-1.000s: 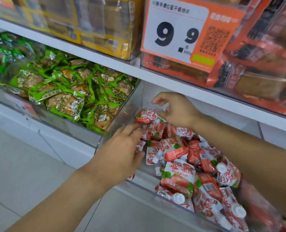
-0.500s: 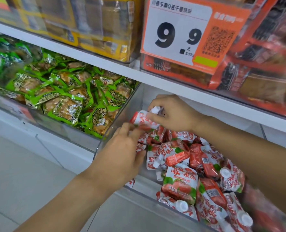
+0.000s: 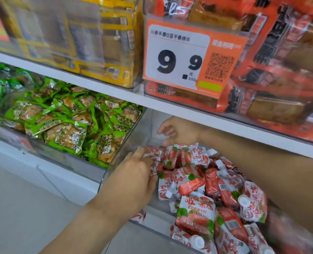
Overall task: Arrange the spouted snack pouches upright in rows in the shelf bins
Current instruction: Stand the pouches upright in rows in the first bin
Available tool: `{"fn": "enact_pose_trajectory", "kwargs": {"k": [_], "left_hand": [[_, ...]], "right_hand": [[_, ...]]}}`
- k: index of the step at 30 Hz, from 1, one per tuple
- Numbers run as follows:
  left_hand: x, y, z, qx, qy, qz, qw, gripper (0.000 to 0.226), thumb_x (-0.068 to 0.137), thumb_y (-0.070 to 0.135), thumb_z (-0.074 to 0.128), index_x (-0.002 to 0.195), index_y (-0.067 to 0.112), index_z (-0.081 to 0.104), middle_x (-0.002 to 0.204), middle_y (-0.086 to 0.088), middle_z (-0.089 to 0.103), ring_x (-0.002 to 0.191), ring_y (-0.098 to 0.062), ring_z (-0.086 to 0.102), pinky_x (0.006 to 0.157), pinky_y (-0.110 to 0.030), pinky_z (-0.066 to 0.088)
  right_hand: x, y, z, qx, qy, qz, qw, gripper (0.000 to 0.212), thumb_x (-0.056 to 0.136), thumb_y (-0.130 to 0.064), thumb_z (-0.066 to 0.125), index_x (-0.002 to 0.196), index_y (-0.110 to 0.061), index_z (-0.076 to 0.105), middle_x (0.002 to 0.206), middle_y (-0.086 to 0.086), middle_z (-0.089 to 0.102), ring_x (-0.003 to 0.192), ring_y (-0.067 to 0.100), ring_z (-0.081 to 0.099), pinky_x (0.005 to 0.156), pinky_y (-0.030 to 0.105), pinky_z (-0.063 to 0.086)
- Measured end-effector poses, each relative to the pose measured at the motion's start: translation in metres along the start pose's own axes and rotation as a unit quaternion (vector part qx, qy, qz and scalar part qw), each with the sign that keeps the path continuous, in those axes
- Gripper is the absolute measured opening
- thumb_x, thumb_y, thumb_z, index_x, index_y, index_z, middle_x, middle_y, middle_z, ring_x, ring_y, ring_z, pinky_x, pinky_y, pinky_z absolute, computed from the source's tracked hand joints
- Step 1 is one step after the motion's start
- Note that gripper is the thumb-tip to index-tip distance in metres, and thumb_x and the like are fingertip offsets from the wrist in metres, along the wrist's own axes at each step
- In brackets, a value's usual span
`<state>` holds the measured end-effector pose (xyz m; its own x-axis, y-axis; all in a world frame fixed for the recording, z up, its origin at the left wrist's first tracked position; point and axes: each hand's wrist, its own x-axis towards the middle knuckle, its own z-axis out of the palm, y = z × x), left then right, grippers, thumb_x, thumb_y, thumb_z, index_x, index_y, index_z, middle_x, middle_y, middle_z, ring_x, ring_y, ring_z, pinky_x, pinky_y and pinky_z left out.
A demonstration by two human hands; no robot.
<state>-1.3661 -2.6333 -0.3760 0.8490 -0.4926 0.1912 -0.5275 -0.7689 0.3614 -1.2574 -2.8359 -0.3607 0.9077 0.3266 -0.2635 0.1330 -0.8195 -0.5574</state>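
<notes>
Several red-and-white spouted snack pouches (image 3: pixel 190 182) lie in a loose heap in a clear shelf bin (image 3: pixel 153 229). My left hand (image 3: pixel 133 182) is at the bin's left wall. Its fingertips close on one snack pouch (image 3: pixel 154 152) at the left rear of the heap. My right hand (image 3: pixel 179 132) reaches in under the upper shelf at the back of the bin, fingers spread and curled, with nothing in it. Its thumb rests just above the rearmost pouches. My right forearm hides the right side of the heap.
A neighbouring clear bin holds green snack packs (image 3: pixel 69 131) on the left. The white shelf edge (image 3: pixel 115 93) runs close above my right hand. Above it are yellow packs (image 3: pixel 100 43), orange packs (image 3: pixel 280 74) and a 9.9 price tag (image 3: pixel 177 57). Pale floor lies lower left.
My right hand has let go of the pouch it held and opened, moving back. That pouch now sits lower, at my left fingertips. The view has shifted slightly closer.
</notes>
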Motion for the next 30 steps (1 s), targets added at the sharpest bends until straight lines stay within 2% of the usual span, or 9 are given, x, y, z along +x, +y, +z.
{"fn": "enact_pose_trajectory", "kwargs": {"k": [3,9,13,17,20,22,24,26,30], "left_hand": [[0.002,0.001,-0.001,0.016,-0.012,-0.012,1.0,0.031,0.091,0.036,0.052,0.118,0.023,0.06,0.134,0.003,0.043,0.112,-0.02,0.05,0.098,-0.031,0.04],[0.005,0.001,-0.002,0.019,-0.031,-0.022,0.999,0.032,0.093,0.039,0.048,0.121,0.025,0.055,0.136,0.006,0.036,0.115,-0.016,0.045,0.098,-0.029,0.041],[0.004,0.003,-0.005,0.023,-0.031,-0.037,0.999,0.032,0.093,0.039,0.05,0.118,0.02,0.056,0.129,0.004,0.031,0.105,-0.017,0.051,0.091,-0.027,0.042],[0.005,0.004,-0.006,0.034,-0.035,-0.04,0.998,0.033,0.093,0.036,0.053,0.119,0.016,0.055,0.125,0.001,0.03,0.102,-0.018,0.052,0.09,-0.026,0.041],[0.005,0.003,-0.006,0.019,-0.028,-0.025,0.999,0.033,0.092,0.031,0.057,0.121,0.016,0.053,0.125,0.001,0.034,0.109,-0.018,0.05,0.094,-0.027,0.04],[0.004,0.003,-0.006,0.001,-0.026,-0.018,1.0,0.038,0.091,0.028,0.058,0.126,0.017,0.05,0.129,0.0,0.038,0.114,-0.02,0.05,0.097,-0.029,0.041],[0.003,0.003,-0.007,-0.01,-0.022,-0.024,0.999,0.047,0.09,0.028,0.06,0.133,0.019,0.043,0.135,0.0,0.036,0.117,-0.022,0.05,0.098,-0.031,0.042],[0.0,0.002,-0.006,-0.016,-0.016,-0.034,0.999,0.056,0.089,0.03,0.06,0.139,0.02,0.037,0.137,-0.002,0.036,0.119,-0.024,0.05,0.098,-0.031,0.042],[-0.003,0.0,0.001,-0.025,-0.027,-0.035,0.999,0.066,0.087,0.034,0.06,0.144,0.018,0.031,0.136,-0.005,0.038,0.12,-0.028,0.049,0.101,-0.036,0.042]], "right_hand": [[0.01,-0.007,-0.002,-0.116,-0.057,0.001,0.992,0.05,0.086,-0.01,0.073,0.132,0.001,0.056,0.129,0.011,0.06,0.116,0.018,0.057,0.069,-0.001,0.04],[0.012,-0.014,0.002,-0.293,-0.151,0.03,0.943,0.082,0.073,-0.034,0.084,0.143,-0.018,0.047,0.14,0.003,0.056,0.124,0.022,0.055,0.099,0.027,0.046],[0.002,-0.012,0.004,-0.283,-0.107,0.026,0.953,0.087,0.069,-0.037,0.086,0.143,-0.017,0.044,0.136,0.003,0.053,0.125,0.024,0.051,0.099,0.032,0.044],[-0.025,-0.006,0.009,-0.393,0.05,-0.068,0.916,0.046,0.076,-0.023,0.078,0.117,-0.019,0.057,0.101,-0.001,0.045,0.103,0.023,0.055,0.081,0.035,0.049],[-0.044,-0.007,0.01,-0.364,0.175,-0.066,0.913,0.043,0.086,-0.021,0.068,0.122,-0.018,0.045,0.106,0.005,0.054,0.091,0.028,0.059,0.063,0.035,0.05],[-0.046,-0.013,0.015,-0.314,0.229,-0.058,0.92,0.047,0.089,-0.031,0.064,0.128,-0.016,0.042,0.109,0.011,0.061,0.094,0.032,0.061,0.067,0.035,0.048],[-0.039,-0.019,0.022,-0.2,0.202,-0.042,0.958,0.036,0.087,-0.029,0.067,0.117,-0.014,0.053,0.108,0.011,0.064,0.099,0.031,0.061,0.074,0.031,0.045],[-0.03,-0.017,0.026,-0.145,0.106,-0.01,0.984,0.015,0.089,-0.024,0.065,0.098,-0.017,0.055,0.098,0.007,0.062,0.097,0.029,0.059,0.074,0.028,0.041],[-0.016,-0.01,0.028,-0.018,0.079,0.026,0.996,0.007,0.092,-0.016,0.065,0.091,-0.011,0.06,0.088,0.002,0.065,0.098,0.028,0.066,0.089,0.042,0.054]]}}
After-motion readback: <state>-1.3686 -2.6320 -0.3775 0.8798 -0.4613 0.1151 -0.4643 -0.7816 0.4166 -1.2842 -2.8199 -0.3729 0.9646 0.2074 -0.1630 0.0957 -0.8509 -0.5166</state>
